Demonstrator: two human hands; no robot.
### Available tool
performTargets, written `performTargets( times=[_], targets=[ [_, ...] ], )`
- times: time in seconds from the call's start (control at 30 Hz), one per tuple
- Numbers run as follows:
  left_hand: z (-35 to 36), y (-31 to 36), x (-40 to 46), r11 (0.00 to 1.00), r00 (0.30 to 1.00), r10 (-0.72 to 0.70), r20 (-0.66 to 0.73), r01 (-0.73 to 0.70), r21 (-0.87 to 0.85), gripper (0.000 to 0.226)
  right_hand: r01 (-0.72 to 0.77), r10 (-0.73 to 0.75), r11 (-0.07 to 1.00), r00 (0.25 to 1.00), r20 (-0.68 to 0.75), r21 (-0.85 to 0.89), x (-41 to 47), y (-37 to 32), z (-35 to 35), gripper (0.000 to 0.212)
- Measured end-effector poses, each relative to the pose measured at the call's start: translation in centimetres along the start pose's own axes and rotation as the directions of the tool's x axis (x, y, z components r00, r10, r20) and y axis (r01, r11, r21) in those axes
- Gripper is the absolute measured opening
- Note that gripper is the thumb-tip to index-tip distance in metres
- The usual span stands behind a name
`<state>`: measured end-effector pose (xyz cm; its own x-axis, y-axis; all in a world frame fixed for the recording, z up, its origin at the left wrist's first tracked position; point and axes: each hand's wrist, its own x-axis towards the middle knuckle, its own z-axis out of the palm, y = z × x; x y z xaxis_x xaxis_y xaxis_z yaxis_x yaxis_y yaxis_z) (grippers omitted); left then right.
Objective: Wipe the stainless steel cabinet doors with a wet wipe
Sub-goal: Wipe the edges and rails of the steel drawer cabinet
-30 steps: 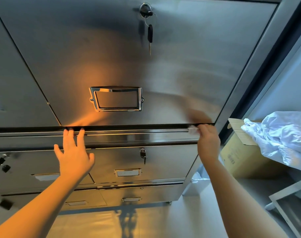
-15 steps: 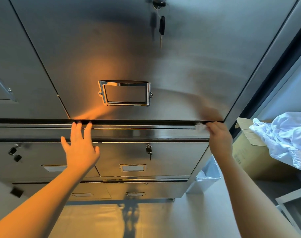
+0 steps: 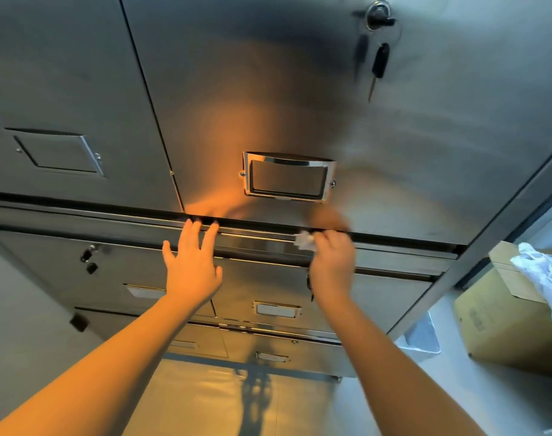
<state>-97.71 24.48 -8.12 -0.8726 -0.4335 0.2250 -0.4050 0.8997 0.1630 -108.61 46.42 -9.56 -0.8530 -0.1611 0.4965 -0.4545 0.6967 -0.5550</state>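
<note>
Wipe (image 3: 304, 241) is pinched in the right hand (image 3: 331, 262) and pressed to the steel ledge (image 3: 262, 239) under the door (image 3: 300, 121), right of centre. Left hand (image 3: 191, 269) is laid flat on the ledge, fingers straight and spread. Key (image 3: 378, 66) is hung from the lock (image 3: 377, 14)

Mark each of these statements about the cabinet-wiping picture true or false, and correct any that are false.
1. The right hand pinches a white wet wipe at the ledge below the upper door. True.
2. The left hand is curled into a fist. False: its fingers are straight, tips on the ledge.
3. A key hangs from the lock on the upper door. True.
4. The label holder lies to the right of the lock. False: it lies below and to its left.
5. A cardboard box stands at the right. True.
</note>
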Motion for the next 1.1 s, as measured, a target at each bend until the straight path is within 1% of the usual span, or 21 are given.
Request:
performTargets(
  times=[0.13,0.23,0.33,0.4,0.43,0.5,0.53,0.57,0.6,0.67,0.7,0.77,0.8,0.83,0.87,1.0,1.1],
  targets=[
    [-0.8,-0.6,0.0,0.993,0.996,0.058,0.074,-0.065,0.095,0.09,0.141,-0.141,0.99,0.99,0.016,-0.013,-0.8,-8.8,5.7,0.016],
    [-1.2,-1.3,0.1,0.984,0.99,0.096,0.098,-0.11,0.144,0.089,0.152,-0.152,0.988,0.985,0.078,0.0,-1.1,-12.4,7.3,0.024],
    [-1.3,-1.5,0.0,0.985,0.99,0.111,0.089,-0.121,0.126,0.089,0.23,-0.227,0.973,0.969,0.098,-0.014,-0.9,-10.8,6.2,0.029],
    [-1.4,-1.3,-0.1,0.987,0.991,0.099,0.093,-0.109,0.118,0.089,0.238,-0.235,0.97,0.969,0.073,-0.038,-0.7,-8.3,4.7,0.023],
    [-1.4,-1.2,0.0,0.988,0.991,0.093,0.099,-0.104,0.112,0.089,0.216,-0.214,0.975,0.976,0.035,-0.051,-0.7,-6.7,3.9,0.021],
    [-1.4,-1.0,0.1,0.989,0.991,0.082,0.11,-0.094,0.112,0.088,0.163,-0.167,0.983,0.985,-0.048,-0.081,-0.7,-3.6,1.6,0.033],
    [-1.4,-0.9,0.1,0.989,0.99,0.076,0.115,-0.09,0.114,0.088,0.125,-0.13,0.989,0.989,-0.068,-0.083,-0.8,-2.2,0.5,0.03],
    [-1.4,-0.9,0.1,0.99,0.991,0.071,0.117,-0.085,0.113,0.089,0.089,-0.095,0.992,0.993,-0.071,-0.086,-0.9,-0.8,-0.4,0.025],
    [-1.4,-1.0,0.1,0.99,0.991,0.068,0.117,-0.081,0.111,0.089,0.057,-0.062,0.994,0.997,-0.055,-0.093,-0.9,0.0,-1.1,0.026],
    [-1.1,-1.0,0.2,0.991,0.991,0.063,0.119,-0.076,0.107,0.09,0.052,-0.053,0.995,0.998,-0.016,-0.081,-0.8,0.7,-1.4,0.029],
    [-1.0,-1.0,0.3,0.991,0.991,0.063,0.118,-0.076,0.107,0.091,0.027,-0.027,0.999,0.999,-0.024,-0.032,-0.8,0.7,-1.2,0.027],
    [-0.8,-0.8,0.3,0.991,0.991,0.061,0.12,-0.074,0.108,0.092,-0.069,0.074,0.994,0.996,-0.056,0.082,-0.7,0.0,-0.6,0.023],
    [-0.8,-0.7,0.2,0.992,0.99,0.058,0.125,-0.071,0.108,0.091,-0.09,0.096,0.99,0.994,-0.058,0.104,-0.7,-0.4,-0.2,0.021],
    [-0.8,-0.6,0.2,0.991,0.99,0.057,0.132,-0.072,0.112,0.091,-0.087,0.094,0.991,0.993,-0.068,0.105,-0.8,-1.0,0.2,0.021],
    [-0.9,-0.6,0.2,0.99,0.989,0.061,0.137,-0.077,0.116,0.091,-0.054,0.061,0.995,0.995,-0.085,0.085,-0.9,-1.6,0.8,0.02],
    [-0.9,-1.7,0.0,0.98,0.982,0.141,0.125,-0.156,0.125,0.091,-0.033,0.037,0.993,0.999,-0.036,0.115,-0.9,-6.0,4.2,0.014],
    [-0.4,-4.1,-0.4,0.965,0.972,0.223,0.073,-0.231,0.123,0.093,0.082,-0.08,0.996,0.995,-0.068,0.024,-1.3,-11.1,8.2,0.013]
  ],
)
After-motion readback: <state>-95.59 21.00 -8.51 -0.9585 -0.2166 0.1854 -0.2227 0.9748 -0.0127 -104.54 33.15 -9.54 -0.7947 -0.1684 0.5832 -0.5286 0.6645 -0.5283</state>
